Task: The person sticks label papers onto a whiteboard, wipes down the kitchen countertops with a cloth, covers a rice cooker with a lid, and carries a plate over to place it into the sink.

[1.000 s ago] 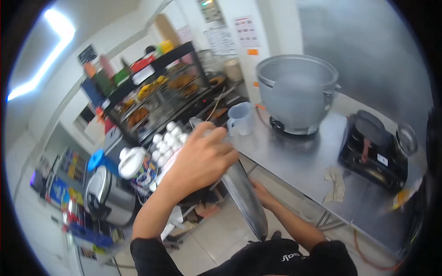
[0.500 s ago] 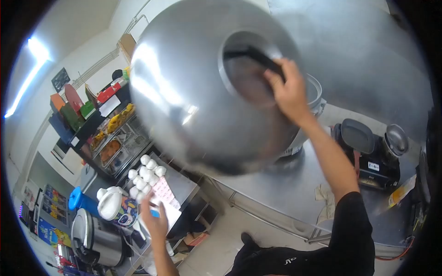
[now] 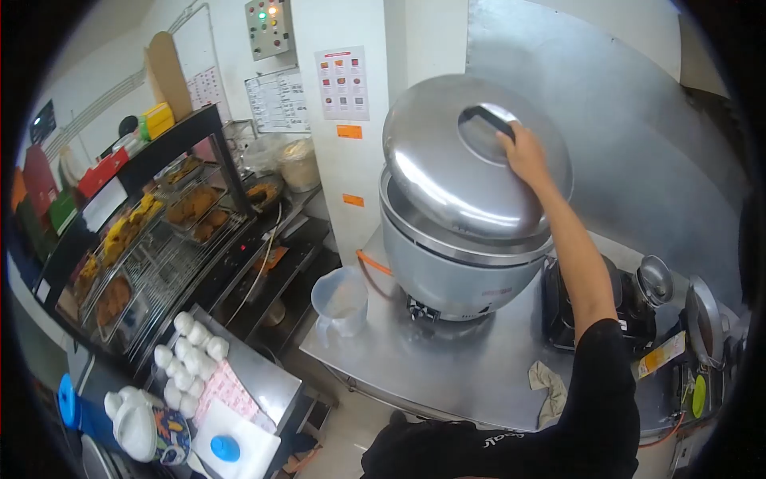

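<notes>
My right hand (image 3: 524,153) grips the black handle of a large domed metal lid (image 3: 435,164). The lid sits tilted over the mouth of a big grey rice cooker (image 3: 447,275), with a dark gap showing along the front left of the rim. From this angle I cannot tell whether the lid's far edge rests on the rim. The cooker stands on a steel table (image 3: 471,383). Beside it, on the left, is a translucent plastic jug (image 3: 341,303). My left hand is out of view.
A black portable stove (image 3: 562,307) and metal pans (image 3: 702,319) stand to the right, near a crumpled cloth (image 3: 549,391). At left are a heated food display (image 3: 152,247), several white wrapped bundles (image 3: 187,355) and a blue cap (image 3: 225,448) on white paper.
The lid has moved away from me and down, from close to the camera to over the rice cooker. My left hand has left the view. The view has turned to the right.
</notes>
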### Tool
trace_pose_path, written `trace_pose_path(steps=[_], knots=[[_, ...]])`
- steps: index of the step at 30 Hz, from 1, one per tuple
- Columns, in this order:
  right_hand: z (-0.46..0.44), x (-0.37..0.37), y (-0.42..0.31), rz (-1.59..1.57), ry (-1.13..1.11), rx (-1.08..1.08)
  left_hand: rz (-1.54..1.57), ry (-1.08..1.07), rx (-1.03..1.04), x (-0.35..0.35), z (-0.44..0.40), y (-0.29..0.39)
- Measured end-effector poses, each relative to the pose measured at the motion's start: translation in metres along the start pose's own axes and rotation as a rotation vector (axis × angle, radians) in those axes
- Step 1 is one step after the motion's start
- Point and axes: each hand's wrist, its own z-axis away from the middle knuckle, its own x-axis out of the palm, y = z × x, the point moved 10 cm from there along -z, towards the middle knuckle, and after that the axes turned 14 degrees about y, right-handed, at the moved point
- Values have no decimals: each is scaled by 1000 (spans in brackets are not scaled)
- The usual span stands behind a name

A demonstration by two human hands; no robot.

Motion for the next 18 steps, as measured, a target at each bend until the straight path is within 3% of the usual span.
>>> trace_pose_path(steps=[8,9,11,14,17,18], knots=[[47,62,31,-4,-266,130,155,-105,21,-127,-93,29],[51,64,33,4,-297,151,150,14,-40,-150,-73,61],[58,68,36,14,-279,122,46,20,28,-166,-47,121],[64,72,36,19,-343,118,-75,-72,113,-157,-69,146],[65,51,36,-157,-300,9,-209,-218,135,-131,-79,144],[66,24,36,-176,-241,61,-256,-278,128,-121,-79,141]])
